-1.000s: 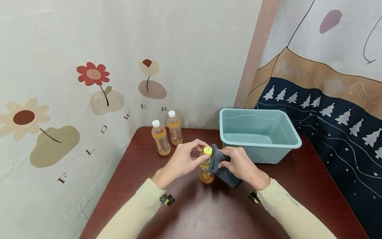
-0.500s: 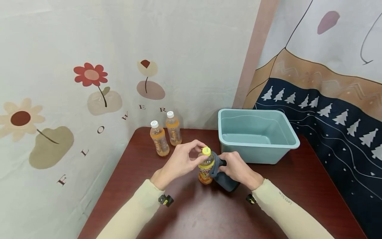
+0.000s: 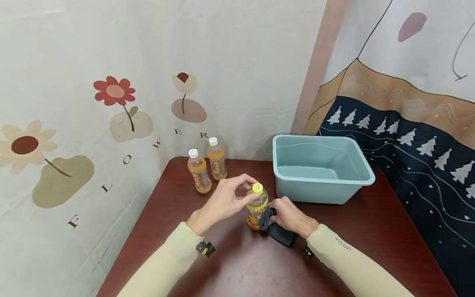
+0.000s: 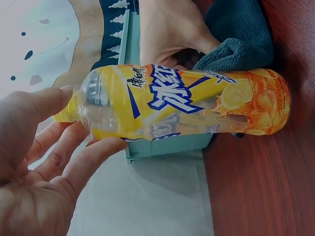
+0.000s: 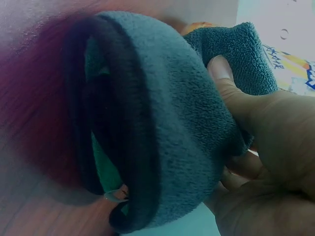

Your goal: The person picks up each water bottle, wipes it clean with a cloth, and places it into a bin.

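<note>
A tea bottle (image 3: 256, 212) with a yellow cap and a yellow label printed with lemon and ice stands upright on the table. My left hand (image 3: 231, 196) pinches it around the cap and neck, thumb on one side and fingers on the other, as the left wrist view shows. In my right hand (image 3: 291, 216) is a dark grey-green towel (image 3: 283, 235), gripped between thumb and fingers. A fold of this towel (image 4: 231, 54) presses against the lower side of the bottle (image 4: 197, 101). The rest of the cloth (image 5: 182, 113) hangs loose in the right wrist view.
Two white-capped bottles, one nearer (image 3: 200, 173) and one behind it (image 3: 217, 161), stand at the back left of the red-brown table (image 3: 237, 264). A light blue-green plastic bin (image 3: 315, 189) stands at the back right. Printed curtains (image 3: 241, 62) hang behind the table.
My right hand has slid the towel down the bottle's side, from near the neck to its lower part. The left hand keeps its hold at the cap.
</note>
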A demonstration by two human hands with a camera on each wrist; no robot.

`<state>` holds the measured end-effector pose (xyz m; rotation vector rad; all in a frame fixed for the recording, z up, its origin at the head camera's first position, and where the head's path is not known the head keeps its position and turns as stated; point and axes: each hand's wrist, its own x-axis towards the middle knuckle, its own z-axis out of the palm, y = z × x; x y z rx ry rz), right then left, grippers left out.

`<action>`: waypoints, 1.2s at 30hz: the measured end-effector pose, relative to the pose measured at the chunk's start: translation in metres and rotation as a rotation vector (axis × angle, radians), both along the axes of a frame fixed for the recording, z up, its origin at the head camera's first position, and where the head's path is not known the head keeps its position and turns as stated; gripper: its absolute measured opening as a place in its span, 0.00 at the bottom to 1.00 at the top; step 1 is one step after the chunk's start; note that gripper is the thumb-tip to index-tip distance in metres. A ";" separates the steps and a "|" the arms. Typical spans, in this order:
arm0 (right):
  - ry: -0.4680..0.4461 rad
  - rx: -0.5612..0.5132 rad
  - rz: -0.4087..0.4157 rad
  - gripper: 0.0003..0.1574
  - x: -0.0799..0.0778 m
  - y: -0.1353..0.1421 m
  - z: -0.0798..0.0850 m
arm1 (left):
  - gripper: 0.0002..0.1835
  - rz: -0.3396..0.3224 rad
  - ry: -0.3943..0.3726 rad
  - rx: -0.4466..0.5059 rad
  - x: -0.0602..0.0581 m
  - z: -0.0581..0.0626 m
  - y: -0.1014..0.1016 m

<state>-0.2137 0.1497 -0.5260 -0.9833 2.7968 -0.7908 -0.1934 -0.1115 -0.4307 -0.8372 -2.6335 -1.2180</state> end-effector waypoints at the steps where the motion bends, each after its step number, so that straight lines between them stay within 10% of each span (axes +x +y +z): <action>1: -0.004 -0.001 -0.003 0.10 0.000 0.000 -0.001 | 0.13 -0.001 0.003 -0.004 0.000 0.000 0.000; 15: -0.014 -0.082 -0.064 0.15 0.003 0.005 0.015 | 0.17 -0.002 0.004 -0.013 -0.002 0.000 -0.002; 36: 0.122 -0.210 -0.095 0.30 0.020 0.009 0.100 | 0.19 0.005 0.023 -0.037 -0.001 0.002 -0.003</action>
